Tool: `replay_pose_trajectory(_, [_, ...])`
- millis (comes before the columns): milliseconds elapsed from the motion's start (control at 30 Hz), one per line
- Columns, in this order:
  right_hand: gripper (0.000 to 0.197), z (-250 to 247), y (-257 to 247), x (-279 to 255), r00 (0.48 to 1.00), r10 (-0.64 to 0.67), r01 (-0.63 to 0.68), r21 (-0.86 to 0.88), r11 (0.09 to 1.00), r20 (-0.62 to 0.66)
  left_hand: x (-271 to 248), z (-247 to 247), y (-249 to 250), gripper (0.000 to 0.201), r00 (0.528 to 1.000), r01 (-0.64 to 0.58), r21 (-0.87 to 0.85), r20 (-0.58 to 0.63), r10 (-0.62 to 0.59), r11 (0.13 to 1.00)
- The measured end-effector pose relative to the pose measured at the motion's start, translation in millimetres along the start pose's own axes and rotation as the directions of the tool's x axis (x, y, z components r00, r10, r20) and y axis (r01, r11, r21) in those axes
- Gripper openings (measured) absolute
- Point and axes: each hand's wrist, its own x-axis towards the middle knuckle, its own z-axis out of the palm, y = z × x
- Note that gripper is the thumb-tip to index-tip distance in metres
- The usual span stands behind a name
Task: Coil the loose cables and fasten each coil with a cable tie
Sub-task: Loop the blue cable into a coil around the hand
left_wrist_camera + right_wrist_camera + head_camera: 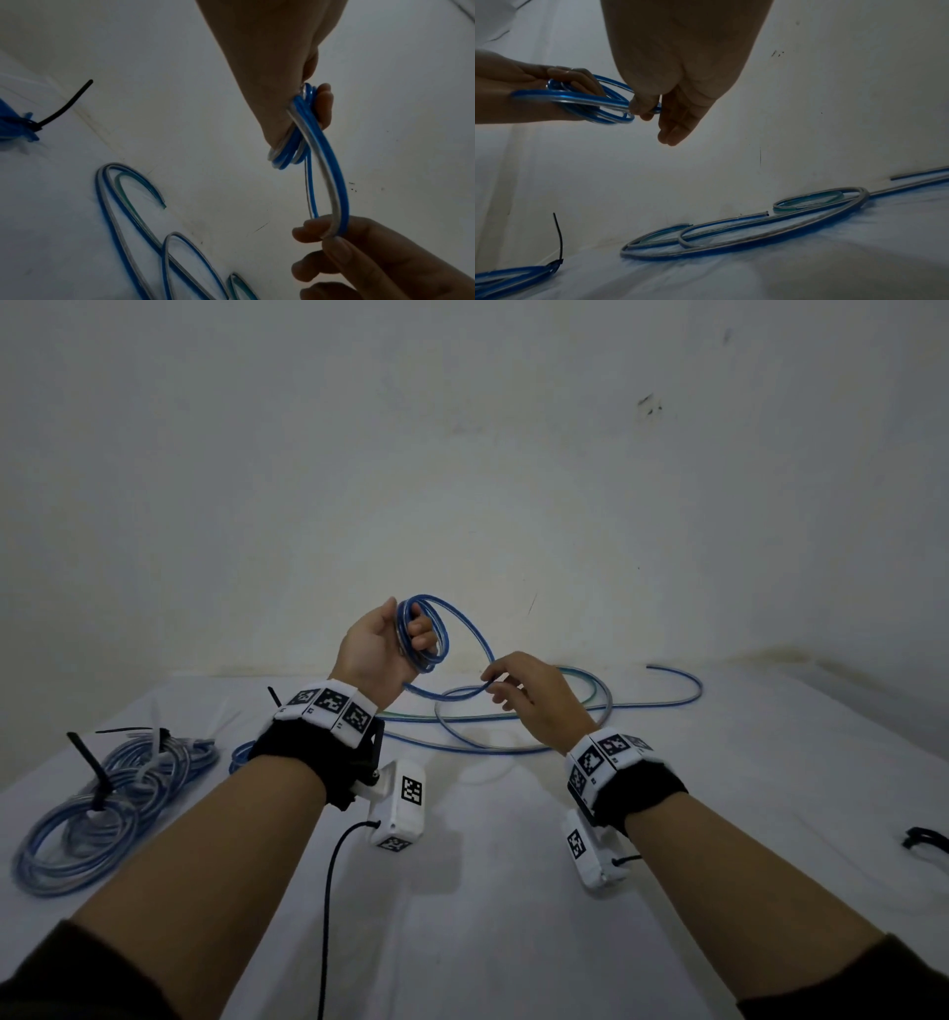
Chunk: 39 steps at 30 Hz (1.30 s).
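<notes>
Left hand (377,643) gripping a small blue cable coil (425,633) aloft, right hand (534,693) pinching its trailing strand, tied coils (110,793) on white tabletop (488,891)

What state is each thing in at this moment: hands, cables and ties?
left hand: raised, grips a small coil.
small coil: a few loops, untied.
right hand: pinches the blue cable next to the coil.
blue cable: mostly uncoiled, trailing over the white table.
green-tinted cable: loose on the table.
finished coils: lying at the left, fastened.
black cable tie: closed round a coil, tail sticking up.
</notes>
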Motion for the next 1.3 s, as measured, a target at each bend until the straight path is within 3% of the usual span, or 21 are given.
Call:
replay_pose_trajectory(167, [0.013, 3.0, -1.6, -3.0, 0.996, 0.081, -0.078, 0.093, 0.993, -0.033, 3.6, -7.4, 0.5, 0.038, 1.000, -0.008, -0.128, -0.016, 0.007, 0.992])
replay_pose_trajectory(333, [0.014, 9.6, -7.6, 0.3, 0.996, 0.084, -0.084, -0.003, 0.996, 0.012, 0.9, 0.7, -6.2, 0.026, 0.999, -0.025, -0.082, 0.020, 0.026, 0.996])
replay_pose_trajectory(433, [0.016, 14.8, -12.6, 1.2, 0.995, 0.088, -0.087, -0.033, 0.996, 0.036, 3.7, 8.0, -12.3, 0.014, 0.999, -0.036, 0.012, 0.017, 0.036, 0.999])
replay_pose_trajectory(533, [0.017, 15.3, -14.5, 1.4, 0.990, 0.116, -0.113, -0.037, 0.993, 0.076, 8.0, 9.2, -18.6, 0.025, 0.997, -0.074, 0.211, 0.024, 0.071, 0.975])
replay_pose_trajectory(633, [0.017, 11.9, -15.5, 0.3, 0.990, 0.094, -0.091, -0.033, 0.995, 0.107, 10.2, 5.7, -24.1, 0.025, 0.995, -0.093, 0.415, 0.055, 0.077, 0.905])
replay_pose_trajectory(700, [0.019, 8.1, -16.7, 0.6, 0.993, 0.104, -0.107, 0.044, 0.993, 0.061, 10.7, 3.1, -26.1, 0.025, 0.995, -0.100, 0.524, 0.049, 0.088, 0.846])
replay_pose_trajectory(767, [0.018, 3.9, -19.7, 4.1, 0.987, 0.148, -0.135, 0.170, 0.976, -0.069, 9.9, 1.8, -27.4, 0.027, 0.994, -0.106, 0.622, 0.061, 0.086, 0.776])
replay_pose_trajectory(867, [0.020, -5.4, -20.9, 11.9, 0.953, 0.055, -0.028, 0.093, 0.995, -0.298, 5.7, 6.1, -28.9, 0.033, 0.994, -0.099, 0.720, 0.102, 0.037, 0.687])
replay_pose_trajectory(967, [0.030, -16.3, -27.0, 18.1, 0.980, 0.030, -0.018, 0.064, 0.998, -0.198, 2.1, 13.2, -32.7, 0.040, 0.993, -0.086, 0.799, 0.120, -0.018, 0.595])
replay_pose_trajectory(1100, [0.023, -22.2, -30.0, 17.8, 0.997, 0.070, -0.064, 0.278, 0.959, -0.014, 2.3, 21.2, -41.3, 0.046, 0.996, -0.053, 0.823, 0.081, -0.025, 0.566])
replay_pose_trajectory(1200, [0.018, -24.4, -29.7, 10.5, 0.993, 0.116, -0.118, 0.335, 0.935, 0.025, 5.5, 26.3, -46.9, 0.052, 0.998, -0.053, 0.858, 0.027, 0.057, 0.511])
replay_pose_trajectory(1300, [0.017, -27.8, -30.6, 2.2, 0.990, 0.137, -0.140, 0.340, 0.930, 0.035, 10.3, 29.4, -52.6, 0.052, 0.988, -0.085, 0.922, 0.029, 0.150, 0.379])
